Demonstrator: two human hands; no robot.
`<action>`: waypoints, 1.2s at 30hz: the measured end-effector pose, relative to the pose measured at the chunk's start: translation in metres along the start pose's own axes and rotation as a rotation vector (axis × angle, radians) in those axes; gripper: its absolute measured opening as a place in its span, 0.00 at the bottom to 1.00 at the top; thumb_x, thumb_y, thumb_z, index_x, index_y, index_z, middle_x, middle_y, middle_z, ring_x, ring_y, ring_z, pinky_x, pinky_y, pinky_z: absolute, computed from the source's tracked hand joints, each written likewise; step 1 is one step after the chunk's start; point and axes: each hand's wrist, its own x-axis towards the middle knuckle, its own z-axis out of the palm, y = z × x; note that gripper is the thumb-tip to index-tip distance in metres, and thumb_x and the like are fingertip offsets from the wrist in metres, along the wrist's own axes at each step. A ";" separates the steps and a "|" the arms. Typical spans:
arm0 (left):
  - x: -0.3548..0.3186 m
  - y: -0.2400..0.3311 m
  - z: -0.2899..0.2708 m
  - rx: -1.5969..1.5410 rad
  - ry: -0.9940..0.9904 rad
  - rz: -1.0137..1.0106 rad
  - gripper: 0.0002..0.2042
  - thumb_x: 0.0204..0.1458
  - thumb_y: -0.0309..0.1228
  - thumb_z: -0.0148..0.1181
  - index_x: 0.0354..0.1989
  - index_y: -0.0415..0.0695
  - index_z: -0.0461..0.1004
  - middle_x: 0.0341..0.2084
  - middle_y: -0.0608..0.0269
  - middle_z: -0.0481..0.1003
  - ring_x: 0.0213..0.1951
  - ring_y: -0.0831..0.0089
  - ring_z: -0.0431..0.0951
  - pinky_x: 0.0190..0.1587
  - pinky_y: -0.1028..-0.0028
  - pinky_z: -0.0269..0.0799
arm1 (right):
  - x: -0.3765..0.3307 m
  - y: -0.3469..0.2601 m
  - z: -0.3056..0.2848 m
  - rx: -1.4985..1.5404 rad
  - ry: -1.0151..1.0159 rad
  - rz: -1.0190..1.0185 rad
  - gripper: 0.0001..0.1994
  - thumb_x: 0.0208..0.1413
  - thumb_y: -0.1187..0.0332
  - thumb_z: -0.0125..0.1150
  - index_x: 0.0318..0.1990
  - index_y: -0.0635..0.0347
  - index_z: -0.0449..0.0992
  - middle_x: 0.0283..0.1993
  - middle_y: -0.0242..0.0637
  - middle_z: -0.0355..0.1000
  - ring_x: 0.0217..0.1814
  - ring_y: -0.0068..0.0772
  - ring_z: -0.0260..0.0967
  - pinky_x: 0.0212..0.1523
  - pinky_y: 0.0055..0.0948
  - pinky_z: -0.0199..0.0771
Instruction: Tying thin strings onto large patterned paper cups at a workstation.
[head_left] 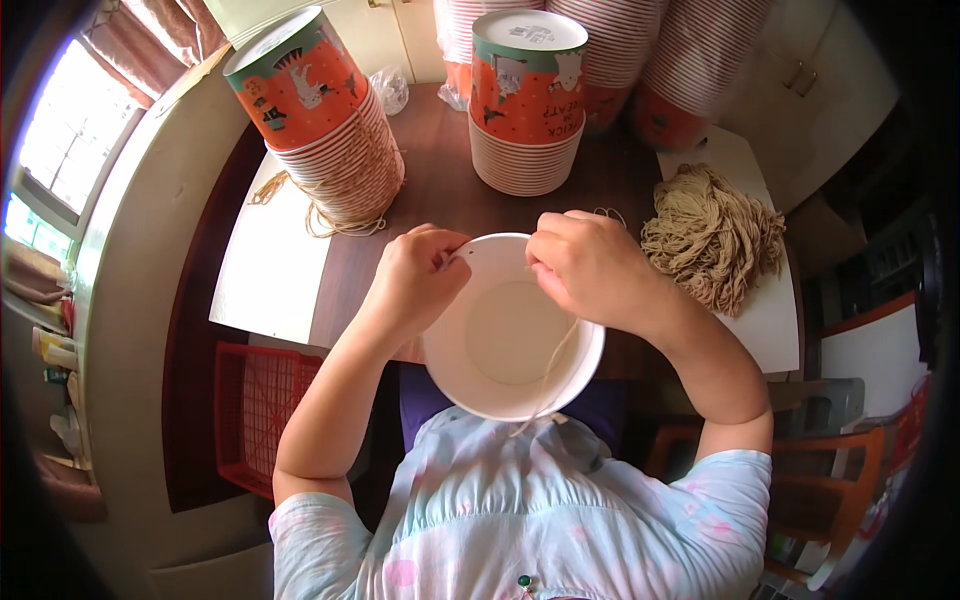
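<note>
A white-lined paper bucket [515, 335] is tilted toward me at the table's near edge, its open mouth facing up. My left hand [425, 275] is closed on the far left part of its rim, next to a small dark hole. My right hand [590, 265] pinches at the far right rim, its fingertips partly hidden. A thin beige string [553, 375] comes from under the right hand, crosses the inside of the bucket and hangs over the near rim.
A stack of orange and green buckets [318, 95] with strings draped over it stands at left. Another upturned stack [528, 90] is ahead, with taller stacks [610, 45] behind. A heap of beige string [712, 235] lies at right. A red plastic crate [265, 410] is at lower left, a wooden chair [830, 480] at lower right.
</note>
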 end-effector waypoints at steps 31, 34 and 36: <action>-0.045 -0.021 0.020 -0.467 -0.006 -0.046 0.08 0.56 0.20 0.54 0.43 0.30 0.74 0.33 0.61 0.79 0.35 0.80 0.77 0.41 0.80 0.73 | 0.010 -0.030 0.033 0.681 -0.176 0.648 0.06 0.52 0.72 0.59 0.29 0.67 0.77 0.27 0.38 0.76 0.30 0.24 0.72 0.33 0.28 0.73; -0.044 -0.022 0.022 -0.471 0.010 -0.034 0.09 0.55 0.23 0.56 0.43 0.31 0.75 0.29 0.63 0.78 0.32 0.82 0.77 0.36 0.81 0.73 | 0.010 -0.030 0.037 0.723 -0.179 0.662 0.06 0.51 0.72 0.59 0.29 0.67 0.77 0.26 0.38 0.76 0.30 0.24 0.72 0.33 0.28 0.73; -0.044 -0.022 0.022 -0.464 0.003 -0.039 0.09 0.55 0.22 0.56 0.43 0.31 0.75 0.30 0.63 0.79 0.32 0.82 0.77 0.36 0.81 0.73 | 0.010 -0.029 0.037 0.720 -0.180 0.654 0.06 0.51 0.72 0.59 0.29 0.67 0.77 0.26 0.38 0.76 0.30 0.24 0.72 0.33 0.29 0.73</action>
